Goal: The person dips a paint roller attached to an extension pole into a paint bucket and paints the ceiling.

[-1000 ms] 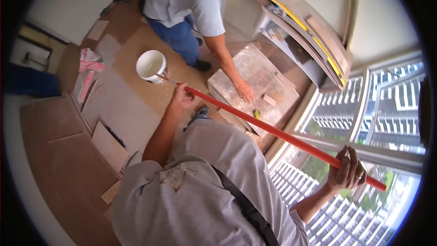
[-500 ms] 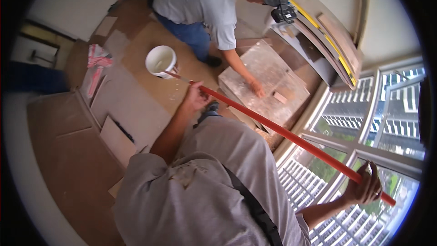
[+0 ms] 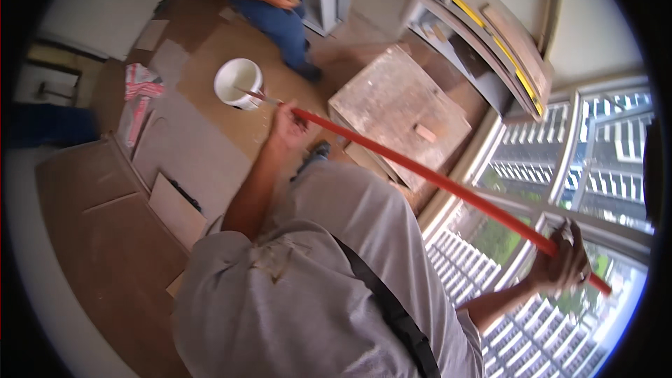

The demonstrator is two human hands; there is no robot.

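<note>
A long red pole runs slantwise across the view, from the bucket on the left down to the window on the right. My left hand is closed round its upper left end. Toward its lower right end my right hand grips it, and a short red stub sticks out past the fingers. Beyond my left hand the pole narrows to a thin tip, which reaches over the rim of a white bucket. What the tip touches inside the bucket I cannot tell.
A stack of worn boards bears a small block. Behind it curved panels with a yellow strip lean by the wall. A co-worker stands beyond the bucket near a grey box-like thing. Windows line the right.
The co-worker has straightened up and drawn a hand off the board stack, moving back and left. My hands keep hold of the pole, which has shifted slightly in view.
</note>
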